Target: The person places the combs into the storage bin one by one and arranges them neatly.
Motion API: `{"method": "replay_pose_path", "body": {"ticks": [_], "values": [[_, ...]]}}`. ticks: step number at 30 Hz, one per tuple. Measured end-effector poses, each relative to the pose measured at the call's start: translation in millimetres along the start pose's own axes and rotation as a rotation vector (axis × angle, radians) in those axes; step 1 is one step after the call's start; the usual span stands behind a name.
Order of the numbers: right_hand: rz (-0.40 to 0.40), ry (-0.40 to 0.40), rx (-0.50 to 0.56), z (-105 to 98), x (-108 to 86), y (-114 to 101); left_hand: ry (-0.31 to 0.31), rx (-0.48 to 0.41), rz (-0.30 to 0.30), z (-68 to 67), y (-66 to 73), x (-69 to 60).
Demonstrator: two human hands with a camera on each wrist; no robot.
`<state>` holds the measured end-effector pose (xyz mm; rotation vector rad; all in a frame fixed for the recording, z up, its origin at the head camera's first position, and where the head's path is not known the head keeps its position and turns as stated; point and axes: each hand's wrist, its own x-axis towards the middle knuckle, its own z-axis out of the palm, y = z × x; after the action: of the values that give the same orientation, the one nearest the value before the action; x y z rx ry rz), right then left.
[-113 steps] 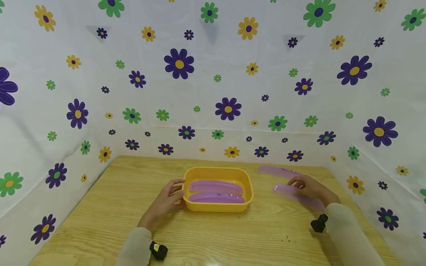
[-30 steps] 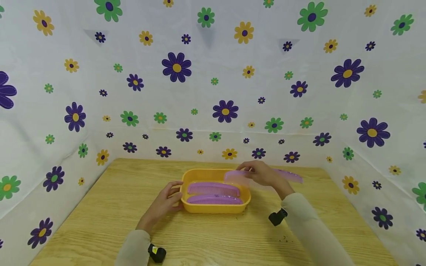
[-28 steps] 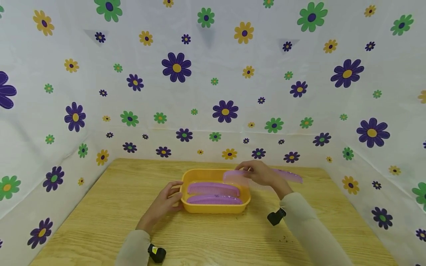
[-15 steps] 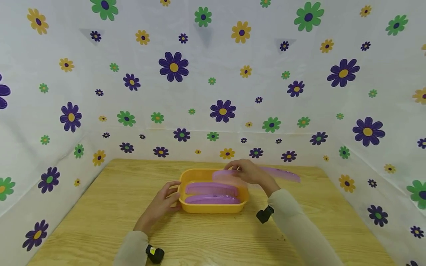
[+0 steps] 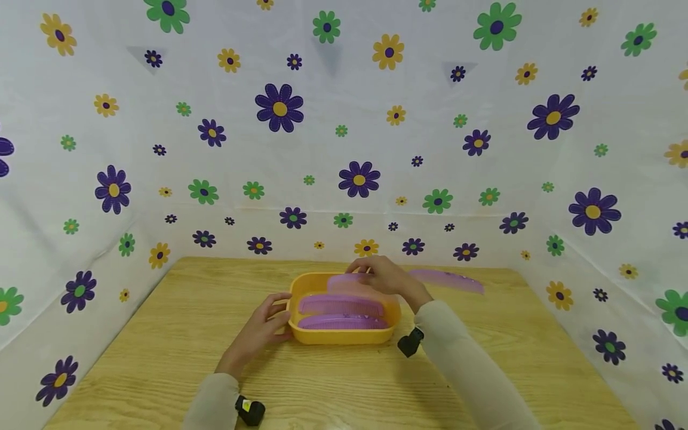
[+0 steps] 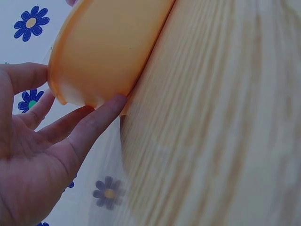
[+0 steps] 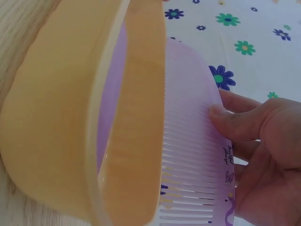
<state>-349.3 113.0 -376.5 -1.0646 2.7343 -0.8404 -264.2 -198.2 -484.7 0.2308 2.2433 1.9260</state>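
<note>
A purple comb (image 5: 344,284) is pinched along its spine between the thumb and fingers of my right hand (image 5: 384,276), over the back part of the yellow basin (image 5: 344,338). In the right wrist view this comb (image 7: 190,103) has its teeth towards the basin wall, with printed lettering near the spine. Two more purple combs lie inside the basin, a rear comb (image 5: 341,305) and a front comb (image 5: 343,322). My left hand (image 5: 263,325) touches the basin's left end with extended fingertips, as the left wrist view of the hand (image 6: 42,155) shows too.
Another purple comb (image 5: 447,280) lies on the wooden table (image 5: 333,388), to the right of the basin and near the back edge. A white sheet (image 5: 231,179) printed with flowers stands around the back and sides.
My right hand has picked up a comb from the table's right side and carried it left over the basin. My left hand has stayed at the basin's left end.
</note>
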Motion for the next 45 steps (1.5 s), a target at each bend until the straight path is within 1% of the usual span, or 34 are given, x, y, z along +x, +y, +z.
{"method": "replay_pose_path", "body": {"ticks": [5, 8, 12, 17, 22, 25, 30, 38, 45], "values": [[0.018, -0.012, 0.009, 7, 7.6, -2, -0.006, 0.005, 0.006, 0.4, -1.0, 1.6], [0.015, -0.019, 0.012, 13, 10.8, -4, -0.008, 0.008, 0.006, 1.1, -2.6, 2.4], [0.003, -0.021, 0.018, 17, 15.9, -7, 0.009, 0.012, -0.001, 2.0, -2.9, 2.0], [0.029, -0.022, 0.017, 23, 23.9, -9, 0.024, 0.015, -0.009, 1.5, 0.0, 1.1], [0.036, -0.031, 0.013, 30, 30.9, -8, 0.022, 0.019, -0.009, 1.0, -0.1, 1.7], [0.049, -0.039, 0.008, 36, 33.9, -7, 0.015, 0.019, -0.009, 1.2, -1.4, 2.0], [0.099, -0.046, 0.043, 43, 37.4, -5, 0.009, 0.012, -0.008, 1.2, -4.0, 2.9], [0.127, -0.072, 0.076, 49, 42.7, -1, 0.003, 0.004, -0.002, -0.4, -5.0, 3.5], [0.172, -0.096, 0.106, 52, 46.8, -1, 0.002, 0.005, -0.002, -0.5, -4.4, 2.9]]}}
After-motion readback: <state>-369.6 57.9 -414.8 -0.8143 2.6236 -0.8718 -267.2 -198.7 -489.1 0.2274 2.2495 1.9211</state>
